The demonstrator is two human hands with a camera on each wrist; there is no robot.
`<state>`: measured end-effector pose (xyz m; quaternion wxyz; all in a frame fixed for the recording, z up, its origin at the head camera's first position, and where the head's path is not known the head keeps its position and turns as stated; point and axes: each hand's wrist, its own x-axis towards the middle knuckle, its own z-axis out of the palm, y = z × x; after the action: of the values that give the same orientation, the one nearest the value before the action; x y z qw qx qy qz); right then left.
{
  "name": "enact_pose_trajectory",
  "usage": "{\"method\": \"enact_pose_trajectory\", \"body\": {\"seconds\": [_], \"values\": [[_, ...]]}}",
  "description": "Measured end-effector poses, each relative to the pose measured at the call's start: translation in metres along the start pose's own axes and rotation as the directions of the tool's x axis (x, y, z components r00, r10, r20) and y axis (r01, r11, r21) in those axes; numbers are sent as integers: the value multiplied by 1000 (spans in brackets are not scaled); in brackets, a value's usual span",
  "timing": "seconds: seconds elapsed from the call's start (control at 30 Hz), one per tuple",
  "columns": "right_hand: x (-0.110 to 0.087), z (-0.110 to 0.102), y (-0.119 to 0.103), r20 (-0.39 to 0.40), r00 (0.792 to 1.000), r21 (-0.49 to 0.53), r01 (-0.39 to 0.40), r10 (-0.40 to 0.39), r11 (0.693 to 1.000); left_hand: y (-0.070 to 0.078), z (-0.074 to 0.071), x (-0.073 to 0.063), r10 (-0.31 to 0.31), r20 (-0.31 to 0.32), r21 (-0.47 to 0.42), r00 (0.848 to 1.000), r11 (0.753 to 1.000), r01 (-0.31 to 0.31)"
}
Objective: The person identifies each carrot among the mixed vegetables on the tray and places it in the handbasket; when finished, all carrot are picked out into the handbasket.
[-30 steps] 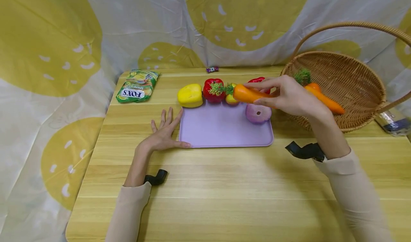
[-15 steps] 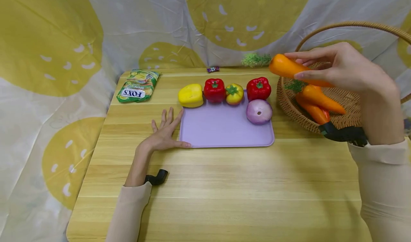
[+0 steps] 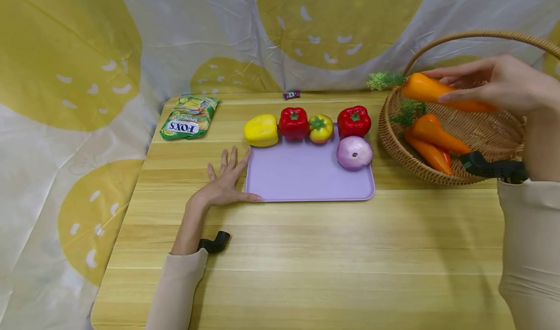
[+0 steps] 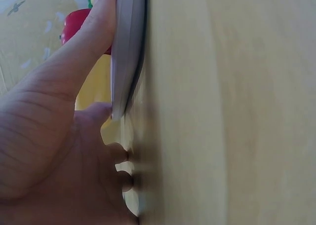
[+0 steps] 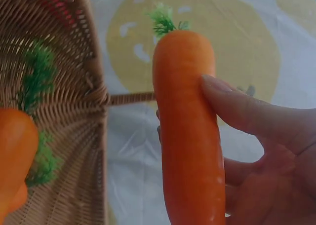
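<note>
My right hand [image 3: 503,84] grips an orange carrot [image 3: 424,88] with a green leafy top, thumb on one side and fingers on the other, above the wicker basket [image 3: 404,162]. Two more carrots [image 3: 444,134] lie inside that basket. At the left end of a lilac tray [image 3: 306,174], my left hand [image 3: 220,186] is spread, its thumb and forefinger touching the tray's edge. Along the tray's far side sit a yellow pepper [image 3: 261,130], a red pepper [image 3: 293,123], a yellow-red tomato [image 3: 321,129] and another red pepper [image 3: 353,121]. A purple onion [image 3: 354,153] rests at its right end.
A green Fox's packet [image 3: 190,117] lies at the table's back left, and a small purple wrapped sweet [image 3: 291,95] near the back edge. The basket's tall handle [image 3: 481,32] arches up at the right. A patterned cloth [image 3: 166,38] hangs behind the wooden table [image 3: 306,262].
My right hand has carried the carrot from over the tray's right end, up and rightward to above the basket. The left hand has stayed at the tray's edge.
</note>
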<state>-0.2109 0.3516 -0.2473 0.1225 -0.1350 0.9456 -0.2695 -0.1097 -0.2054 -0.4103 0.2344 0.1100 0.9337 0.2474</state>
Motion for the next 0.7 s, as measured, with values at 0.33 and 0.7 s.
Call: {"method": "enact_pose_trajectory", "body": {"seconds": [0.33, 0.7], "values": [[7, -2, 43, 92, 985, -10, -147, 148, 989, 0, -1, 1, 4, -3, 2, 1000, 1000, -4], [26, 4, 61, 301, 943, -34, -140, 144, 990, -1, -1, 0, 4, 2, -6, 1000, 1000, -4]]}}
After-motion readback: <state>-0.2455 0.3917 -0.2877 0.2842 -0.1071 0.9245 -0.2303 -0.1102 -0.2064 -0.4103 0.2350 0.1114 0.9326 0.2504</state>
